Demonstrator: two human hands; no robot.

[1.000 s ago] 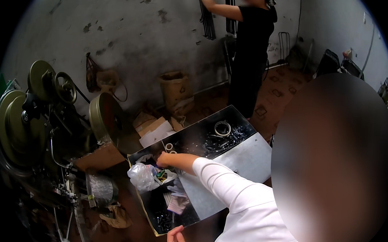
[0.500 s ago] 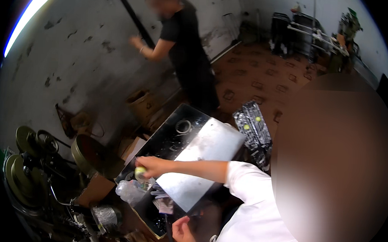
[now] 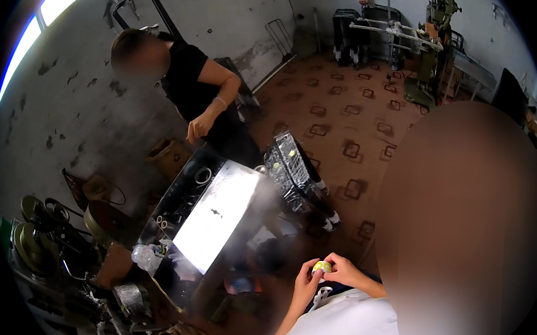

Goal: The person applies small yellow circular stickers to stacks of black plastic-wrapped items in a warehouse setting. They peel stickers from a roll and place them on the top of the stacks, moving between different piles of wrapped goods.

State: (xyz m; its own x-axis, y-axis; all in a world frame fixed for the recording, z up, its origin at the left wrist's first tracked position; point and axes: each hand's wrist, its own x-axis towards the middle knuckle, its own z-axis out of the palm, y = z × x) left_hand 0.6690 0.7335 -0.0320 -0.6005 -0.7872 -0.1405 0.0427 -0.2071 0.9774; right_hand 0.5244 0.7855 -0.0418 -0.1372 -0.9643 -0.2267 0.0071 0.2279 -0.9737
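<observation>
From my remote seat I read the dial outward from the wearer's grip. The patterned floor [image 3: 337, 110] stretches away at twelve; a dropped item could roll off across it. The metal-topped table [image 3: 209, 231] stands at ten. Beyond it, near eleven, is a co-worker [image 3: 188, 83], one hand hanging with fingers loosely curled. Between eleven and twelve a black, film-wrapped bundle [image 3: 292, 174] sits beside the table; I judge a careless knee or elbow could knock it.

At the dial's centre, the left hand [image 3: 303, 281] pinches from nine and the right hand [image 3: 345, 271] from three, fingers bent and nearly meeting, both grasping a small white-and-yellow-green roll [image 3: 322, 266] above the wearer's lap. Should both pinches slacken together, it could slip; too hard a squeeze might crush its edge.
</observation>
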